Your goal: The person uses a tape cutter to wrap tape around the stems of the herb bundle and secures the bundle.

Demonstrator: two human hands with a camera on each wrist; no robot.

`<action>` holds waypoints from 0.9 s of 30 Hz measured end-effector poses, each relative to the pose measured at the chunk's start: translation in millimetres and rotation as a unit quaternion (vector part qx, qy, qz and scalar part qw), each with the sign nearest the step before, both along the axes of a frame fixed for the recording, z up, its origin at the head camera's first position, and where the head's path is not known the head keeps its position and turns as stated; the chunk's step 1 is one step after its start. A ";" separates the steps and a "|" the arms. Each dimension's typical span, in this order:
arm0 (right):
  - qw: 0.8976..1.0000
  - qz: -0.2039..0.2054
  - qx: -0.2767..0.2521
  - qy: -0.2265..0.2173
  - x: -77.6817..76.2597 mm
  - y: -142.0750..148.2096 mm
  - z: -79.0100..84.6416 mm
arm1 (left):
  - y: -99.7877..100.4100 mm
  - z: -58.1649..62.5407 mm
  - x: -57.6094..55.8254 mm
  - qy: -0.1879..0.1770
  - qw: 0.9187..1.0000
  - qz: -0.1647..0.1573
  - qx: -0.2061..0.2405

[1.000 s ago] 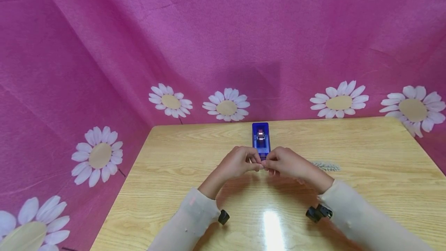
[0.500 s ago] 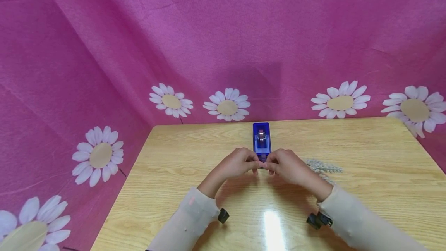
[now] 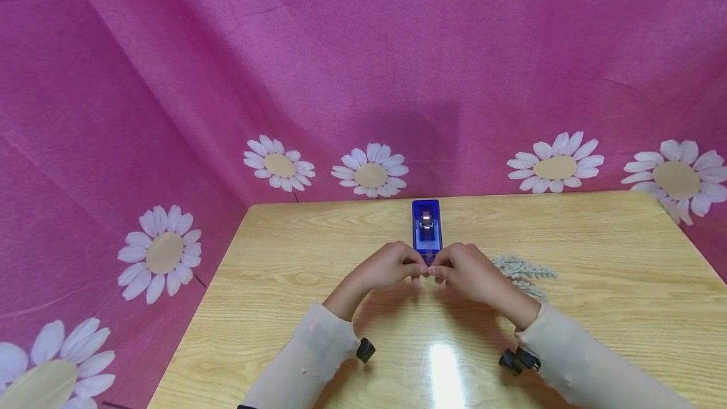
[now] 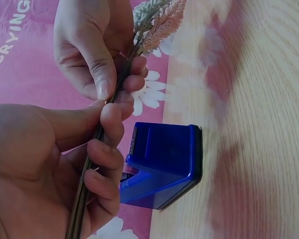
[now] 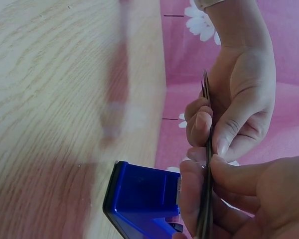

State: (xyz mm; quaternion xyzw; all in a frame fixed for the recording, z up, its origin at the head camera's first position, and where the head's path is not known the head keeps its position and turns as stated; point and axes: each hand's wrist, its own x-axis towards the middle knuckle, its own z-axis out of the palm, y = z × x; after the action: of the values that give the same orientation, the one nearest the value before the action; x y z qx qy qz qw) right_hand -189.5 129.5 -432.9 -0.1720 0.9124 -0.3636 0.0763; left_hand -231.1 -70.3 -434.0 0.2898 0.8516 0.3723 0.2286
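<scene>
My left hand [image 3: 392,265] and right hand [image 3: 468,273] meet at the thumb tips, just in front of a blue tape dispenser [image 3: 427,226]. Together they grip a thin bundle of dark stems [image 4: 79,204], with fingers curled behind and thumbs pressed in front. In the right wrist view the stems [image 5: 205,199] run through both hands, their cut ends sticking out past the left hand [image 5: 239,99]. Fluffy dried flower heads [image 4: 157,25], pale green and pinkish, top the bundle beyond the right hand. Part of the stems is hidden behind fingers.
The wooden table [image 3: 318,232] ends at a pink cloth [image 3: 341,68] printed with white daisies, hanging behind and at the left. The dispenser stands near the far edge. Small black cameras [image 3: 366,350] sit on both wrists.
The flower heads show more fully beside my right wrist than a second ago, as the bundle has turned slightly. Both hands stay almost in place, and the tape dispenser has not moved.
</scene>
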 end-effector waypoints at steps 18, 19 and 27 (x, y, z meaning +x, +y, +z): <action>0.999 0.036 0.032 -0.007 -5.8 3.4 7.3 | 3.3 1.5 2.7 0.019 0.999 0.037 -0.020; 0.999 0.039 0.033 -0.008 -6.4 3.9 8.6 | 3.6 1.2 2.5 0.023 0.999 0.037 -0.021; 0.996 0.074 0.029 -0.045 -14.5 9.6 13.7 | 4.7 1.1 1.8 0.027 0.998 0.058 -0.014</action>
State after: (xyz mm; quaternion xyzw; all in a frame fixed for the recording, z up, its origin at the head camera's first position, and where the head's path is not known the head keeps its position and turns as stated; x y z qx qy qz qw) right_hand -204.0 139.1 -419.3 -0.2201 0.9029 -0.3380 0.1488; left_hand -229.3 -65.5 -432.9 0.2466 0.8780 0.3647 0.1879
